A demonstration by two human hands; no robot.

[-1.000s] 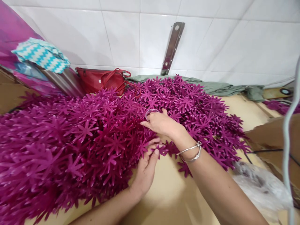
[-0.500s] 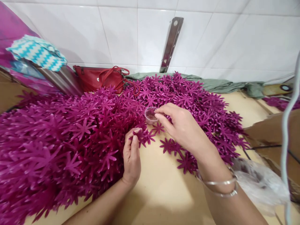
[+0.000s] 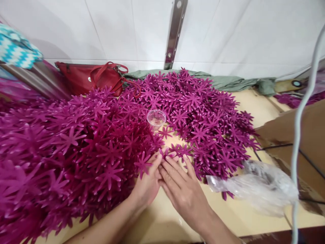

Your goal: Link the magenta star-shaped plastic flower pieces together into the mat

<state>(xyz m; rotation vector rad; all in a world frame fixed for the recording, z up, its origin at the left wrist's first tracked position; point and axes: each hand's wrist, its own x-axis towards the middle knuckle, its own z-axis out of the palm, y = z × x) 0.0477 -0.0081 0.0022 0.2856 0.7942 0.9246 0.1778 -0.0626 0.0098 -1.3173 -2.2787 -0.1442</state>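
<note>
My left hand [image 3: 148, 184] is closed on a purple artificial flower piece [image 3: 167, 153], whose petals stick out past the fingertips. Over the same spot lies my right hand [image 3: 181, 189], back upward, its fingertips pressed against the left fingers and the piece; the thumb is mostly hidden. Just beyond both hands a small clear plastic cup [image 3: 156, 118] stands among the flowers, with something small and brownish at its bottom. A loose flower piece [image 3: 165, 132] lies in front of the cup. Another flower [image 3: 142, 165] is beside my left thumb.
A big heap of purple flower pieces [image 3: 61, 152] covers the left, and a second heap [image 3: 203, 115] the right. A red bag [image 3: 83, 79] rests by the tiled wall. On the right are a clear plastic bag [image 3: 256, 188], a cardboard box [image 3: 299, 135] and a hanging pale cable [image 3: 298, 135].
My right hand has left the cup and come back toward me onto my left hand and its flower piece. The view has shifted slightly right and down.
</note>
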